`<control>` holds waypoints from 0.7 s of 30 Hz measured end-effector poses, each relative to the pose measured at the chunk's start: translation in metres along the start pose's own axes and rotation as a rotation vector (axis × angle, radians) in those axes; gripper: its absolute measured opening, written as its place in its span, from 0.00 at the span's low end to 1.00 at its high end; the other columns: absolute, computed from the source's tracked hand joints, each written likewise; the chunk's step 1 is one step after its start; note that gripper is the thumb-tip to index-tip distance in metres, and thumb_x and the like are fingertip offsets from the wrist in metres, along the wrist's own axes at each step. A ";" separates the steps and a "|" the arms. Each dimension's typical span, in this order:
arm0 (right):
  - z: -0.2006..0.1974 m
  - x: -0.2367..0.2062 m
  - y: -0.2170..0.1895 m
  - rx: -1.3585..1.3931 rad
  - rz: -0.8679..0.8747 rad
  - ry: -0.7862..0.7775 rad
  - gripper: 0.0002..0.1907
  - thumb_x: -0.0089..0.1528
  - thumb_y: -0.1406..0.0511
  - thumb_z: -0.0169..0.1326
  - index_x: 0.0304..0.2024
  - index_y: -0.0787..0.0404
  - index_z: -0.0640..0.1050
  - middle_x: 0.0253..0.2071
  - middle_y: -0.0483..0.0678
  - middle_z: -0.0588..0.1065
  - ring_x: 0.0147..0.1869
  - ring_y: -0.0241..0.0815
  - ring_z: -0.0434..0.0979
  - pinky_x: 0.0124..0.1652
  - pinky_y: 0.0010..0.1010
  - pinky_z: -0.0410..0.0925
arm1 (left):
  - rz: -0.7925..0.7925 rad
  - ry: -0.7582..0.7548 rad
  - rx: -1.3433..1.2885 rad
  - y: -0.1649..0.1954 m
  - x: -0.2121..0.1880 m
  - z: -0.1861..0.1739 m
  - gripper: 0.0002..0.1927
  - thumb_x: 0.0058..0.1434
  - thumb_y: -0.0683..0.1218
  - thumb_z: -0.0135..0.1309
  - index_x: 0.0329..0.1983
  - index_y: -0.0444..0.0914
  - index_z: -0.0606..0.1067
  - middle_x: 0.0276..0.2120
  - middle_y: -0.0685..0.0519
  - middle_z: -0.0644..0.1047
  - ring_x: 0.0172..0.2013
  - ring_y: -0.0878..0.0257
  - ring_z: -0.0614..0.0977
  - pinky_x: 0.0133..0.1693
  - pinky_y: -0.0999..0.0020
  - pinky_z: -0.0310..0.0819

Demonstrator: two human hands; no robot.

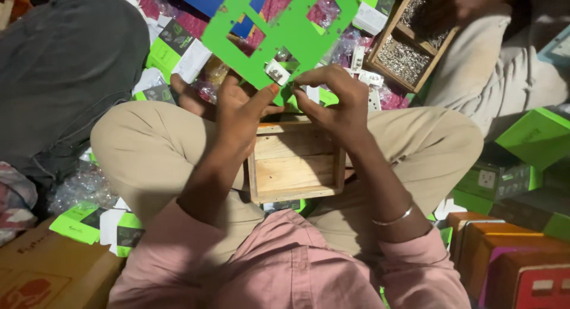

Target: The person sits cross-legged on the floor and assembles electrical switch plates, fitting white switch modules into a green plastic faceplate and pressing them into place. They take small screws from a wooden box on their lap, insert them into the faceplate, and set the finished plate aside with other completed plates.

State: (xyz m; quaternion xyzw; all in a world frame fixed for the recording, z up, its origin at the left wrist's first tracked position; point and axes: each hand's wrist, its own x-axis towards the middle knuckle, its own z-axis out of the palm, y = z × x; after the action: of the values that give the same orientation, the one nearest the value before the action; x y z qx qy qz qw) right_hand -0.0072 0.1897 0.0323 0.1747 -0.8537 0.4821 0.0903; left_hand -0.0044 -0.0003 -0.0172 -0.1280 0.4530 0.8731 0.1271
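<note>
A flat green panel [285,33] with square cut-outs and small holes is held up in front of me by both hands. My left hand [240,110] grips its lower edge, thumb pressed beside a small white socket part [276,72] set in the panel. My right hand [335,101] pinches the same lower edge from the right, fingertips close to that white part. Below the hands, a shallow wooden tray [295,163] rests on my crossed legs in beige trousers.
A wooden box with compartments of small metal screws [407,51] sits at the upper right, another person's hand [454,6] over it. Green and white cartons [175,48] and plastic bags litter the floor. Brown and orange boxes [510,255] stand at right; a person in dark trousers [65,65] sits at left.
</note>
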 end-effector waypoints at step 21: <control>0.004 -0.005 0.012 -0.156 -0.053 -0.059 0.11 0.60 0.70 0.68 0.45 0.59 0.84 0.41 0.48 0.79 0.46 0.46 0.78 0.47 0.35 0.69 | 0.008 0.003 0.076 -0.007 -0.002 0.003 0.23 0.64 0.33 0.57 0.61 0.33 0.65 0.48 0.48 0.79 0.43 0.62 0.84 0.40 0.64 0.87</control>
State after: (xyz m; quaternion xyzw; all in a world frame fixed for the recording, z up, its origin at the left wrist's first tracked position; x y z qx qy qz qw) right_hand -0.0074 0.1929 0.0194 0.2039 -0.8860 0.4063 0.0913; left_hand -0.0007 0.0064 -0.0202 -0.1223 0.4867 0.8555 0.1277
